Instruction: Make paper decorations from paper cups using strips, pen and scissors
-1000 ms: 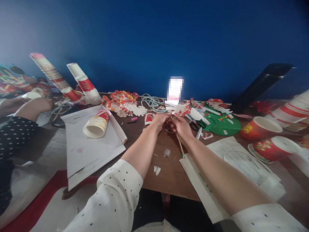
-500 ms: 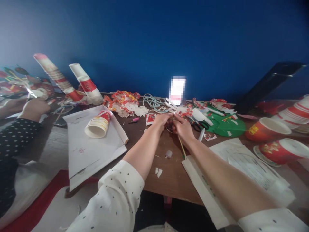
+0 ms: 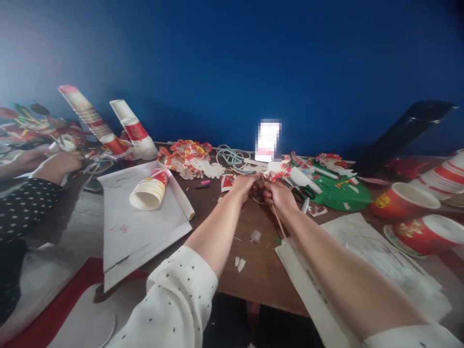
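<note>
Close together over the brown table [image 3: 261, 270], my two hands meet at the fingertips. My right hand [image 3: 280, 195] is closed on a thin, pale stick [image 3: 279, 222] that slants down toward me, its lower end by a long white box or packet [image 3: 308, 285]. My left hand [image 3: 244, 187] is pinched at the stick's upper end; what lies between its fingers is hidden. A thin loop shows just below the fingers. Red and white paper cutouts [image 3: 277, 171] lie right behind my hands. Black-handled scissors [image 3: 304, 191] rest beside my right hand.
A lit phone [image 3: 267, 140] leans at the wall. Paper cups [image 3: 147, 197] lie on a white sheet [image 3: 145, 246]; red cups [image 3: 402, 200] stand right, near a green disc [image 3: 340, 193]. A cable [image 3: 232, 157] lies behind. A co-worker's hands [image 3: 58, 162] work at left.
The whole view has shifted slightly, so things sit a little lower and to the right. My hands stay together, with the stick still in the right one.
</note>
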`<state>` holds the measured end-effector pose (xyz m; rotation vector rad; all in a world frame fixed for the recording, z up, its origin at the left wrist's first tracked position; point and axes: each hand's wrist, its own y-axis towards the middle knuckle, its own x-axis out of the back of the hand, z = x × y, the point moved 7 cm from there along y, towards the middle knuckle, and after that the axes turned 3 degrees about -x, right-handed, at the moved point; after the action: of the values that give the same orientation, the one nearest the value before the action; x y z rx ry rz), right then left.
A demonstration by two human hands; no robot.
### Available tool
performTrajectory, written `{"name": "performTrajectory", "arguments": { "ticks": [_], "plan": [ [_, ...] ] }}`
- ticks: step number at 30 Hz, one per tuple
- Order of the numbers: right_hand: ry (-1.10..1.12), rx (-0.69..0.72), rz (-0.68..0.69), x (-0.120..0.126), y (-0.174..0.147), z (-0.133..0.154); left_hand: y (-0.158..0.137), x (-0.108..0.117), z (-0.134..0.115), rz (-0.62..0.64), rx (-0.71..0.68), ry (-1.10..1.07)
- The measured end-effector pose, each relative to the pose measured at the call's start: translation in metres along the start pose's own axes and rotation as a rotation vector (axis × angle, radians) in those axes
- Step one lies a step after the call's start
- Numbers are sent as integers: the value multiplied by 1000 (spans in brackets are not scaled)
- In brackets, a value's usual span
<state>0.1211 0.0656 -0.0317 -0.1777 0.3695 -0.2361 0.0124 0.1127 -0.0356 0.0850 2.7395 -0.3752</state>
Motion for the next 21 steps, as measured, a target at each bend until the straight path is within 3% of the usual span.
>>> {"name": "performTrajectory", "arguments": {
  "ticks": [7,13,21],
  "plan": [
    [3,22,77,-2,-3,3,-6,0,-4,-36,11,109],
    [-110,69,44,0,2,-3,-8,-4,-4,26,21,161],
    [-237,105,6,-3,3,-8,-3,-1,-4,-52,-24,170]
  ]
}}
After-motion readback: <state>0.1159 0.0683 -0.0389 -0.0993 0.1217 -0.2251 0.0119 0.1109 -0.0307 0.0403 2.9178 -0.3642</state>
